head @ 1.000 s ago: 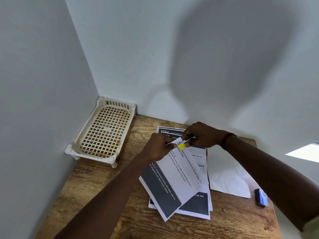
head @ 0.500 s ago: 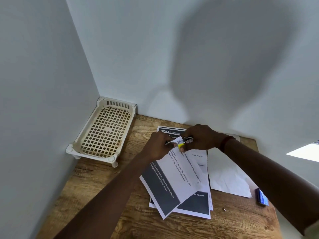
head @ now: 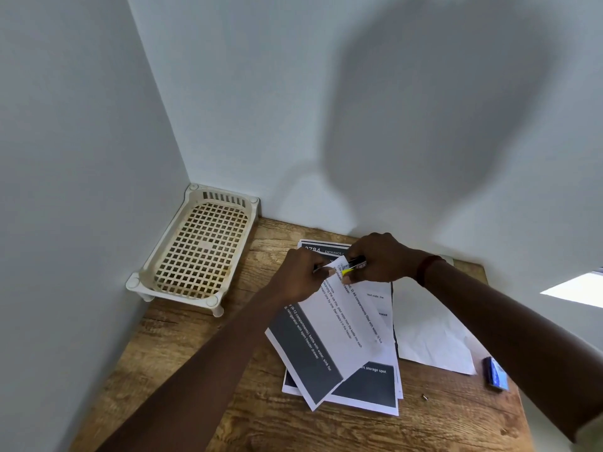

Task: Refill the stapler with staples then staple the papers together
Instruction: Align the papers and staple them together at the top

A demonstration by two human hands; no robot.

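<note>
A small black and yellow stapler point(head: 354, 266) is clamped over the top corner of a printed sheet point(head: 339, 334). My right hand point(head: 381, 259) is closed around the stapler. My left hand point(head: 301, 277) pinches the same corner of the sheet from the left, lifting it off the table. More printed papers point(head: 368, 386) lie flat under the lifted sheet. A blue staple box point(head: 496, 375) sits at the table's right edge. One loose staple point(head: 425, 397) lies on the wood near it.
A cream plastic mesh tray point(head: 199, 246) stands in the back left corner against both walls. A blank white sheet point(head: 430, 334) lies right of the printed papers. The wooden table point(head: 182, 360) ends at the walls behind and on the left.
Both hands stayed on the paper corner; they shifted slightly toward the back of the table and the stapler is tucked further into my right hand.
</note>
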